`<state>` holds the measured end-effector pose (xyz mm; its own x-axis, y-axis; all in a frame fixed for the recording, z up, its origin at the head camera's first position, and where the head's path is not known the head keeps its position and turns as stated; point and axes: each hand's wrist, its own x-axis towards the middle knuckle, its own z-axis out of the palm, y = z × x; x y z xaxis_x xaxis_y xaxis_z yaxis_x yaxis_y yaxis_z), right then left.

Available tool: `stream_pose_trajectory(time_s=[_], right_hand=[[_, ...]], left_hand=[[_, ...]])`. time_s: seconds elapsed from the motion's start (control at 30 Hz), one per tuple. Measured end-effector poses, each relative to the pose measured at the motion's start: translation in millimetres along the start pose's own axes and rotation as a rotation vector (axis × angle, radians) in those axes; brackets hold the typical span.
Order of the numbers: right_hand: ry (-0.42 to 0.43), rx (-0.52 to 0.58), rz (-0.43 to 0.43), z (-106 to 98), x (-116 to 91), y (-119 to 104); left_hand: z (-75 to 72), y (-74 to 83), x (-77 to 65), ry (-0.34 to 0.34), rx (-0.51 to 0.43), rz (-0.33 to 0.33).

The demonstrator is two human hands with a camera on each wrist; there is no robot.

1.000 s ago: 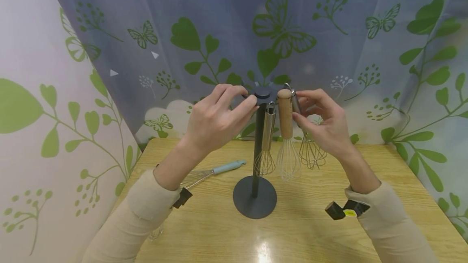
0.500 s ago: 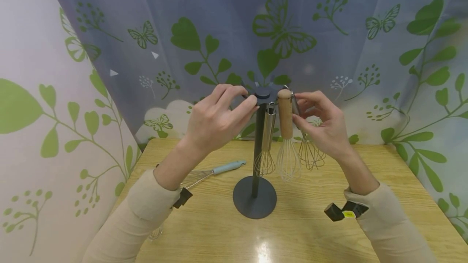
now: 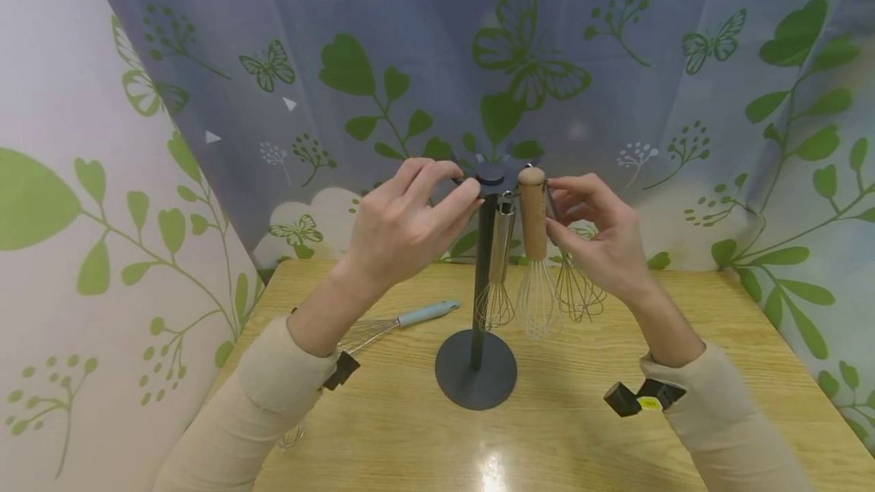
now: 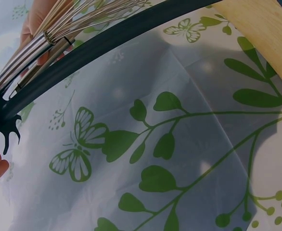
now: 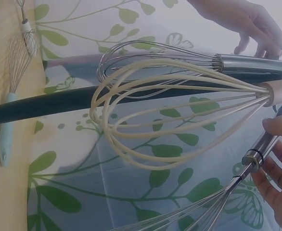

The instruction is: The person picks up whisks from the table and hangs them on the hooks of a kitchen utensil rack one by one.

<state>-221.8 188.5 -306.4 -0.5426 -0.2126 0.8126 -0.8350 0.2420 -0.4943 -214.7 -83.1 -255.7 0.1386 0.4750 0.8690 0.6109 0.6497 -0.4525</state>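
A dark utensil stand (image 3: pixel 476 370) with a hooked top (image 4: pixel 6 118) stands on the table. My left hand (image 3: pixel 406 226) pinches the edge of that top between thumb and fingers. On the right side, my right hand (image 3: pixel 604 226) holds the handle of a steel whisk (image 5: pixel 263 147) between thumb and fingers; its upper end is by the hooks, mostly behind a wooden-handled whisk (image 3: pixel 533 215) in the head view. That wooden-handled whisk hangs from the stand, and so does a smaller steel whisk (image 3: pixel 502 241) to its left.
On the table (image 3: pixel 567 431) left of the stand lies a whisk with a light blue handle (image 3: pixel 427 313), partly behind the left forearm. Wires of another whisk (image 3: pixel 292 436) show beside the left sleeve. A patterned curtain (image 3: pixel 410 44) hangs close behind the table.
My right hand has shifted slightly left with the steel whisk, which now sits further behind the wooden-handled one. The left hand keeps its place on the stand's top.
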Motion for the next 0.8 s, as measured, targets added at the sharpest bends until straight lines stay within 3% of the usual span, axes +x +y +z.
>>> stream_pose_trajectory(time_s=[0.8], right_hand=[[0.038,0.037,0.008,7.7,-2.0,-1.4]], left_hand=[[-0.4,0.9,0.0,-0.004,-0.001,-0.002]])
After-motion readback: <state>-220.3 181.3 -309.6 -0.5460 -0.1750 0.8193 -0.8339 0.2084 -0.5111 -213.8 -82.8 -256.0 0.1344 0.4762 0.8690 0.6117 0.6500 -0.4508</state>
